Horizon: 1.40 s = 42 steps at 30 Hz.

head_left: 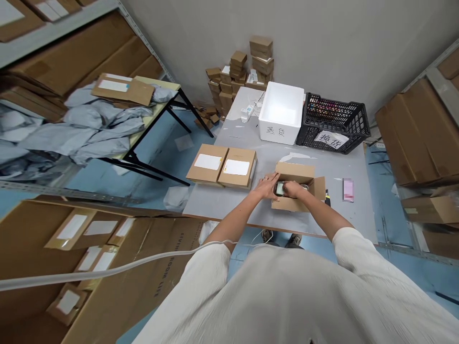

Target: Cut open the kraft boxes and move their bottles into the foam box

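An open cardboard box [296, 169] sits near the table's front edge, its flaps spread outward. My left hand [267, 187] grips the box's left end, with the thumb and fingers along its edge. Inside the opening, the curled fingers of my right hand [293, 189] are closed at a pale, flat-looking item [280, 189] with dark surroundings. What exactly the right fingers hold is hidden by the hand. Just right of the box lies a yellow and black tool, perhaps a cutter [327, 197], partly covered by the box and forearm.
Two labelled cartons [237, 166] stand left of the box. Behind are a white foam bin [280, 114] and a black crate [333, 125]. A pink packet [347, 190] lies at right. Grey parcels [103, 122] cover a side table; a large carton [150, 267] stands lower left.
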### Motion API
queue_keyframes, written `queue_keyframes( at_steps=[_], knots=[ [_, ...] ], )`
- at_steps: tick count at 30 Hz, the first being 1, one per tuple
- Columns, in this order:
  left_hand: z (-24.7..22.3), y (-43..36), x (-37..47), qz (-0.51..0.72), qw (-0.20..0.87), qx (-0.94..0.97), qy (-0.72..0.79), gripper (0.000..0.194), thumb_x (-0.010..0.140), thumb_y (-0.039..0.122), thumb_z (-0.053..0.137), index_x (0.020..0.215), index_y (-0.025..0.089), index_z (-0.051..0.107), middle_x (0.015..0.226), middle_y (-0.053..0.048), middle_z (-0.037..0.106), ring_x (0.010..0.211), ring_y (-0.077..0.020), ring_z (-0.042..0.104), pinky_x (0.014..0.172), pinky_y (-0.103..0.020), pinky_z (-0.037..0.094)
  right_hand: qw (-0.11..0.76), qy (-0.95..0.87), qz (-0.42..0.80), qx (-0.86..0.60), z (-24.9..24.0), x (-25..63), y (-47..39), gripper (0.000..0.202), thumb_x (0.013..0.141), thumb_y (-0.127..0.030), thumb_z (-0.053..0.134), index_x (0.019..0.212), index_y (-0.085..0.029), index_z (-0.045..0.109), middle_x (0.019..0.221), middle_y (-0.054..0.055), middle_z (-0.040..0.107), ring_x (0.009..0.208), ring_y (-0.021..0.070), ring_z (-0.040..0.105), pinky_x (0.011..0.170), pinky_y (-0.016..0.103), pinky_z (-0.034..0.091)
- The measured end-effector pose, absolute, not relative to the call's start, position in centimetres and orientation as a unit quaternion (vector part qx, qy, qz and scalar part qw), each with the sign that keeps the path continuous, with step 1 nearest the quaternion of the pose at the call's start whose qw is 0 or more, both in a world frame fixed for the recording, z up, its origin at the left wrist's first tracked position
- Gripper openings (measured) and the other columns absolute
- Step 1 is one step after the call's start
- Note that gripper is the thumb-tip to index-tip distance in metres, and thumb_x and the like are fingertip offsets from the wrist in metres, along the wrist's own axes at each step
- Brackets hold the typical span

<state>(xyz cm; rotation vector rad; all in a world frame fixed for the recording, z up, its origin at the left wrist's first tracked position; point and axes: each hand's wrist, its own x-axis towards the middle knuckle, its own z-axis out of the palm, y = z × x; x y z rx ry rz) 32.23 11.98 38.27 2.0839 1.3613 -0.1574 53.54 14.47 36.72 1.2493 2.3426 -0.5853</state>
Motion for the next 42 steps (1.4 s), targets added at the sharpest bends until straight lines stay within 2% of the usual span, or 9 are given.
queue_keyframes(
  at_steps=[5,9,15,20,23,28,33,38,42],
  knots=[
    [37.6,12.2,32.1,-0.058,0.327,0.791,0.514,0.155,0.067,0.081,0.088,0.181,0.036,-0.007,0.190,-0.008,-0.005,0.166,-0.0556,0.026,0.128,-0.063,0.034,0.224,0.855,-0.167,0.437,36.1,52.6,14.7,0.054,0.089,-0.032,0.089,0.136,-0.013,0.073,0.143,0.025,0.068,0.129,0.0385,0.071,0.105,0.040,0.057],
    [37.5,12.2,32.1,-0.052,0.331,0.789,0.514,0.156,0.066,0.082,0.089,0.181,0.036,-0.007,0.190,-0.009,-0.006,0.165,-0.0555,0.028,0.128,-0.064,0.034,0.236,0.857,-0.162,0.428,35.5,52.1,14.6,0.058,0.089,-0.029,0.089,0.140,-0.012,0.067,0.138,0.025,0.073,0.131,0.0383,0.070,0.107,0.042,0.056],
    [37.9,12.1,32.2,-0.050,0.338,0.785,0.517,0.158,0.065,0.085,0.087,0.181,0.033,-0.006,0.190,-0.010,-0.004,0.165,-0.0568,0.027,0.129,-0.066,0.032,0.254,0.854,-0.156,0.426,35.1,51.7,15.0,0.065,0.087,-0.035,0.091,0.142,-0.018,0.062,0.138,0.022,0.075,0.129,0.0383,0.072,0.104,0.043,0.057],
    [37.7,12.1,32.3,-0.046,0.336,0.787,0.515,0.158,0.065,0.083,0.088,0.181,0.032,-0.006,0.190,-0.011,-0.002,0.164,-0.0560,0.031,0.128,-0.066,0.032,0.244,0.855,-0.145,0.434,34.8,51.9,15.1,0.069,0.085,-0.031,0.089,0.145,-0.018,0.058,0.138,0.021,0.075,0.127,0.0360,0.072,0.106,0.041,0.055],
    [37.2,12.1,32.3,-0.047,0.332,0.788,0.516,0.160,0.064,0.082,0.089,0.181,0.031,-0.006,0.190,-0.012,-0.002,0.163,-0.0568,0.031,0.128,-0.066,0.034,0.226,0.858,-0.140,0.440,34.6,52.7,14.9,0.070,0.084,-0.035,0.089,0.144,-0.018,0.058,0.140,0.021,0.072,0.130,0.0369,0.068,0.110,0.043,0.052],
    [36.7,12.2,32.2,-0.042,0.334,0.789,0.514,0.161,0.063,0.080,0.091,0.181,0.033,-0.007,0.190,-0.013,-0.004,0.164,-0.0563,0.030,0.127,-0.064,0.035,0.201,0.851,-0.161,0.458,34.6,53.9,14.5,0.055,0.092,-0.044,0.080,0.137,-0.020,0.060,0.144,0.018,0.069,0.132,0.0356,0.065,0.112,0.043,0.049],
    [36.6,12.3,32.2,-0.044,0.335,0.786,0.518,0.160,0.064,0.079,0.091,0.181,0.034,-0.009,0.190,-0.011,-0.005,0.165,-0.0551,0.029,0.128,-0.063,0.035,0.184,0.829,-0.184,0.496,35.0,53.7,14.1,0.053,0.088,-0.040,0.079,0.133,-0.020,0.059,0.139,0.016,0.071,0.128,0.0347,0.065,0.106,0.041,0.049],
    [35.9,12.4,32.5,-0.044,0.338,0.781,0.523,0.164,0.063,0.080,0.091,0.179,0.034,-0.015,0.190,-0.012,-0.006,0.167,-0.0550,0.025,0.130,-0.065,0.031,0.165,0.813,-0.212,0.517,36.7,54.1,13.9,0.054,0.081,-0.041,0.084,0.124,-0.021,0.058,0.126,0.014,0.074,0.116,0.0332,0.067,0.092,0.036,0.049],
    [35.8,12.7,32.5,-0.046,0.343,0.782,0.519,0.165,0.064,0.076,0.092,0.179,0.032,-0.017,0.189,-0.015,-0.008,0.169,-0.0545,0.020,0.131,-0.065,0.028,0.100,0.817,-0.207,0.529,39.2,55.5,13.6,0.045,0.082,-0.038,0.080,0.117,-0.023,0.057,0.117,0.011,0.075,0.103,0.0303,0.067,0.081,0.034,0.047]
  ],
)
